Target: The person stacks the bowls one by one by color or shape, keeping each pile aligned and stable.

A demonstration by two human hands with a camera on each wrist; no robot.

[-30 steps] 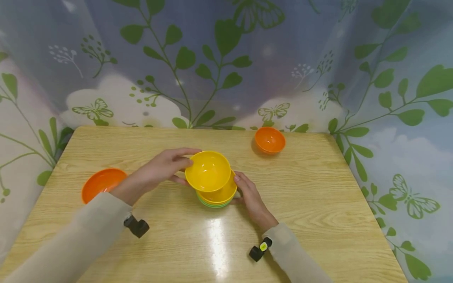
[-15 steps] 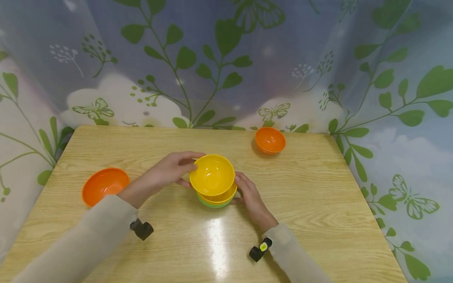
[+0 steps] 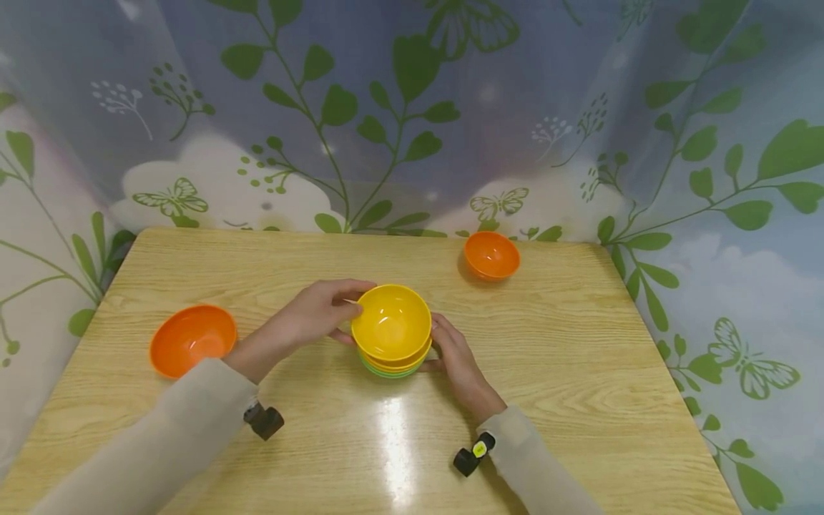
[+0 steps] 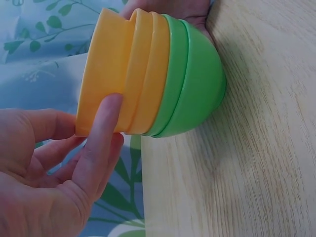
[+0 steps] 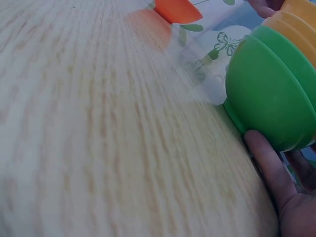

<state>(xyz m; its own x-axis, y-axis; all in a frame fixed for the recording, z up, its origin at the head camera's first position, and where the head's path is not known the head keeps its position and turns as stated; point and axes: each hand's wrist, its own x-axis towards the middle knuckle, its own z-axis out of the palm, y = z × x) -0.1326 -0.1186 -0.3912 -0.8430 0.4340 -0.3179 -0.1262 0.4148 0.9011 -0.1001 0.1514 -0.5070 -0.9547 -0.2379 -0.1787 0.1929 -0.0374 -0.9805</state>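
Note:
A stack of nested bowls stands mid-table, yellow ones above green bowls (image 4: 205,81). My left hand (image 3: 314,312) pinches the rim of the top yellow bowl (image 3: 391,323) between thumb and fingers. That bowl sits inside the yellow bowl (image 4: 136,69) below it, its rim standing further out than the spacing of the others. My right hand (image 3: 458,361) holds the stack from the right, thumb up by the rims. In the right wrist view, one finger (image 5: 269,160) lies low against the green bowl, near its base.
An orange bowl (image 3: 189,336) rests at the table's left, partly behind the left forearm. Another orange bowl (image 3: 491,255) stands near the back edge, right of centre. The wooden table (image 3: 579,372) meets a patterned curtain (image 3: 360,107) at its far side.
My left hand has moved right and slightly toward me, bringing the top yellow bowl from an offset position over the stack down into it. My right hand has stayed put.

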